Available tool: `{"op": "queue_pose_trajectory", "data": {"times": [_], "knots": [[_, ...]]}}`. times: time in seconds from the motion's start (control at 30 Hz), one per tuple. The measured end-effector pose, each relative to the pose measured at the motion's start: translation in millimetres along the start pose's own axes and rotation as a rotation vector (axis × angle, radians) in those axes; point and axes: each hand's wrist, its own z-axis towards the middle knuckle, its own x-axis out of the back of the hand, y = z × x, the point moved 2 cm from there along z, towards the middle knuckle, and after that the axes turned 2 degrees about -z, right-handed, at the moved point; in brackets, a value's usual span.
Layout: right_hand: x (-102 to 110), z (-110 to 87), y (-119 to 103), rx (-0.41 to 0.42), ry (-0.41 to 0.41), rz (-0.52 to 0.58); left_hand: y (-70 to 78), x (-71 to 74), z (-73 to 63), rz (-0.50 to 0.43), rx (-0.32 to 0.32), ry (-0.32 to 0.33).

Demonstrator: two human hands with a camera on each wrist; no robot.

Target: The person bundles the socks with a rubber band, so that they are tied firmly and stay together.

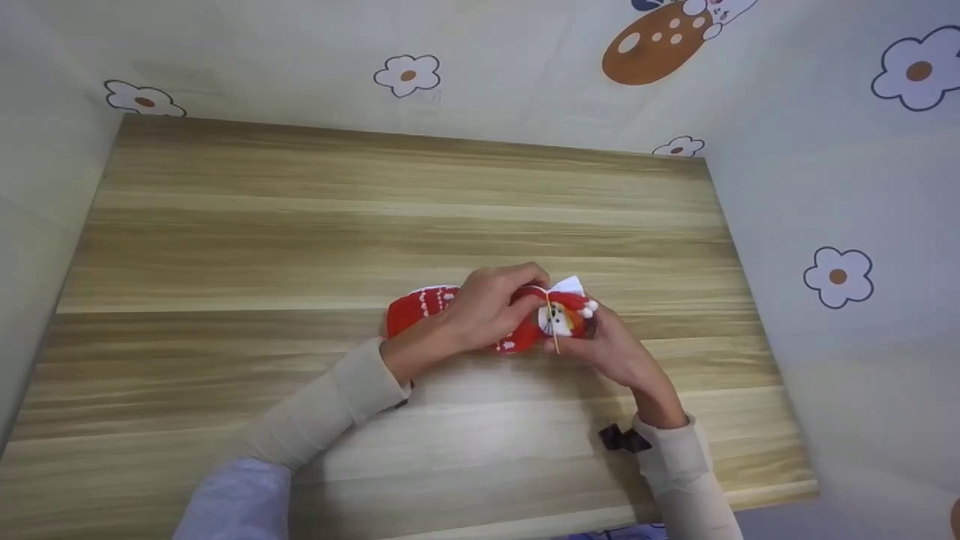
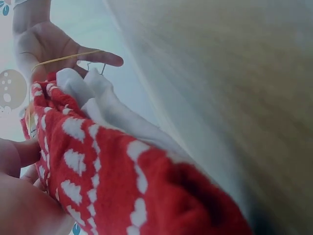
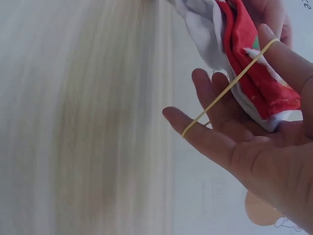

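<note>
A pair of red and white patterned socks [image 1: 416, 307] is bunched lengthwise between the two hands. My left hand [image 1: 487, 307] grips the bundle at its middle, thumb on top. At the right end show a cartoon animal face and small white pompoms [image 1: 590, 308]. Close at that end is my right hand [image 1: 619, 351], its fingers spread and extended. A thin yellow rubber band [image 3: 230, 88] is stretched between its thumb and a finger in the right wrist view. In the head view the band crosses the animal face. White lining [image 2: 112, 105] shows along the socks' underside.
A wood-grain table [image 1: 247, 225] lies beneath the hands. Pale panels with printed flowers [image 1: 407, 76] rise along its back and sides. A dark wrist mount [image 1: 624, 439] sticks out from the right sleeve.
</note>
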Motion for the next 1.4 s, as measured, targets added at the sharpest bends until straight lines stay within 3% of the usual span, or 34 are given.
{"op": "queue_pose_trajectory", "data": {"times": [0.23,0.57,0.9,1.17,1.4], "knots": [[-10.6,2.8,0.9,-0.054,0.051,0.126,0.0,-0.1,-0.7,-0.032,0.063,-0.02],[-19.3,3.9,-3.0,-0.107,0.145,0.244,-1.2,-1.2,0.2,-0.019,0.089,-0.037],[-15.5,0.7,-3.3,-0.037,0.146,0.201,-4.1,0.9,1.9,0.01,0.163,-0.086],[-18.2,-4.7,-7.6,0.019,0.133,-0.006,-7.6,1.5,3.8,0.044,0.228,-0.11],[-15.6,-4.0,-7.0,-0.032,0.123,0.084,-11.7,2.3,4.4,0.072,0.237,-0.152]]}}
